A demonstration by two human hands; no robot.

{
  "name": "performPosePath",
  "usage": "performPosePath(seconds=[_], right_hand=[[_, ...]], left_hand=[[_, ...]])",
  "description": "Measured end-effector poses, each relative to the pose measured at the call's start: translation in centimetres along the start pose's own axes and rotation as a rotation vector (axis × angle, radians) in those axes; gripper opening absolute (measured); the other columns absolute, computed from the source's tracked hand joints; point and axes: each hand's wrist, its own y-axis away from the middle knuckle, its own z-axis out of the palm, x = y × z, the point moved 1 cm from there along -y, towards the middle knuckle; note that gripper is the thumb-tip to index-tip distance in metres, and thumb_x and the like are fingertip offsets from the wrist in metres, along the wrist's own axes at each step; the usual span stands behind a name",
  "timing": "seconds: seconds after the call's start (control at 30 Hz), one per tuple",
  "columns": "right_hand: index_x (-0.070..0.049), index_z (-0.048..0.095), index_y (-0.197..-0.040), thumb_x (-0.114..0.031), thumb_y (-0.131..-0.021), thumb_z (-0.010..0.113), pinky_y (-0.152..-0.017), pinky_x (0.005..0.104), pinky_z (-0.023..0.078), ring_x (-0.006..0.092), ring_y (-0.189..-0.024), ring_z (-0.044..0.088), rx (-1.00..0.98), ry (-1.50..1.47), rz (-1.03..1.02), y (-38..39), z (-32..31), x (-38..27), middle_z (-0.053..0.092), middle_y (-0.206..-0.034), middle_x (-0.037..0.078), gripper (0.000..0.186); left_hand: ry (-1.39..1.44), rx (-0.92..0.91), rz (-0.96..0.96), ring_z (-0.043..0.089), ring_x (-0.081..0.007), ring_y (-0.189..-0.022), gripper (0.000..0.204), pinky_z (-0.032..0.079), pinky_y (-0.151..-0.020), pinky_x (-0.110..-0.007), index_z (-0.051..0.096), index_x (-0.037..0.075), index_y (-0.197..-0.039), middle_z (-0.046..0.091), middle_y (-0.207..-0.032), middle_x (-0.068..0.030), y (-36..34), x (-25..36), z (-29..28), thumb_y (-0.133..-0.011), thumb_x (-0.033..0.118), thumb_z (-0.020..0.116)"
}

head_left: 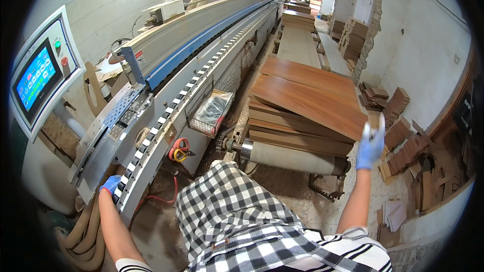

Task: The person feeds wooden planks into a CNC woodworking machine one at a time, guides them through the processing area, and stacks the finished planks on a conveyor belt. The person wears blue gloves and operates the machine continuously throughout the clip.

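Rests the blue-gloved left hand at the near end of the black-and-white roller rail; cannot tell whether gripping. Raises the blue-gloved, white-fingertipped right hand, well apart from the left, fingers spread, beside the skewed reddish-brown wooden board; cannot tell about contact. Looks barely begun: with that board askew atop layered brown panels, seems to leave the whole pile, plus a farther brown stack, to handle.

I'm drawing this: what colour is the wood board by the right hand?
The wood board is reddish-brown, clearest in the head view.
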Motion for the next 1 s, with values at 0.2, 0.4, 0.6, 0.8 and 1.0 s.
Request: performPosePath(seconds=[0.2,0.4,0.6,0.8,1.0], right_hand=[[-0.015,0.033,-0.134,-0.034,-0.084,0.059,-0.053,0.0279,0.048,0.0152,-0.056,0.051,-0.171,-0.739,0.862,4.3,1.5,11.5,0.053,-0.086,0.005,0.059],[-0.015,0.035,-0.132,-0.027,-0.084,0.060,-0.061,0.0350,0.053,0.0217,-0.076,0.058,-0.182,-0.939,0.804,2.6,6.0,12.1,0.052,-0.107,0.009,0.056],[-0.005,0.052,-0.107,-0.019,-0.076,0.061,-0.069,0.0444,0.051,0.0241,-0.077,0.059,-0.369,-1.268,1.147,6.3,1.0,8.4,0.060,-0.091,0.011,0.035],[0.002,0.051,-0.106,-0.017,-0.071,0.058,-0.064,0.0424,0.053,0.0260,-0.067,0.061,-0.810,-1.359,1.142,8.4,-0.9,3.9,0.062,-0.081,0.019,0.040],[0.006,0.045,-0.114,-0.017,-0.069,0.057,-0.066,0.0437,0.053,0.0273,-0.064,0.061,-1.036,-1.459,1.147,13.2,1.5,-0.7,0.062,-0.083,0.021,0.052]], left_hand=[[-0.156,-0.007,-0.042,0.056,-0.0152,-0.088,0.029,0.043,-0.081,-0.029,0.063,0.006,-0.105,0.063,-0.096,-0.0010,1.0,4.3,1.2,-0.086,0.020,0.047],[-0.239,0.013,0.049,0.057,-0.0207,-0.092,0.033,0.042,-0.085,-0.034,0.062,0.003,-0.104,0.063,-0.101,-0.0092,1.3,4.3,0.9,-0.087,0.028,0.049],[-0.275,0.015,-0.021,0.056,-0.0252,-0.099,0.036,0.041,-0.088,-0.035,0.061,0.002,-0.106,0.062,-0.106,-0.0132,2.3,4.1,0.9,-0.087,0.030,0.048],[-0.392,-0.011,0.010,0.057,-0.0273,-0.097,0.034,0.041,-0.087,-0.034,0.061,0.002,-0.103,0.062,-0.103,-0.0153,2.9,6.6,1.6,-0.086,0.029,0.047],[-0.333,0.000,-0.069,0.054,-0.0151,-0.073,0.029,0.045,-0.069,-0.034,0.065,0.010,-0.093,0.062,-0.085,-0.0014,4.1,9.8,3.1,-0.079,0.031,0.049]])
